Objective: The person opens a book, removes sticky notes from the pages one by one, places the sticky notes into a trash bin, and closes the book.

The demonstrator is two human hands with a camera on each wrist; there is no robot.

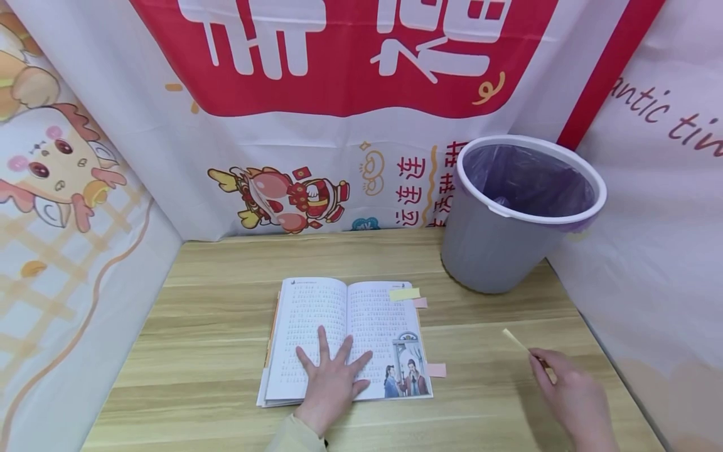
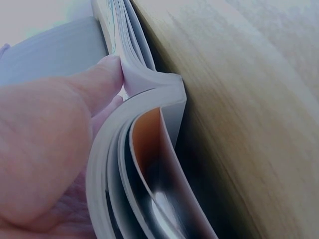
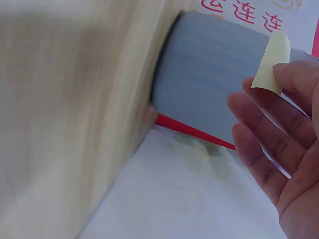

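I see the left hand (image 1: 332,384), fingers straight and spread wide, resting on the open white-paged printed book (image 1: 316,307) on the pale wood-grain table (image 1: 198,351). To the right, the right hand (image 1: 576,395) pinches a narrow pale-yellow strip (image 1: 514,339), nearer than the grey round lined bin (image 1: 486,251).

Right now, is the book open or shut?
Open: the book lies spread to two printed pages, and the left hand rests, fingers splayed, across them.
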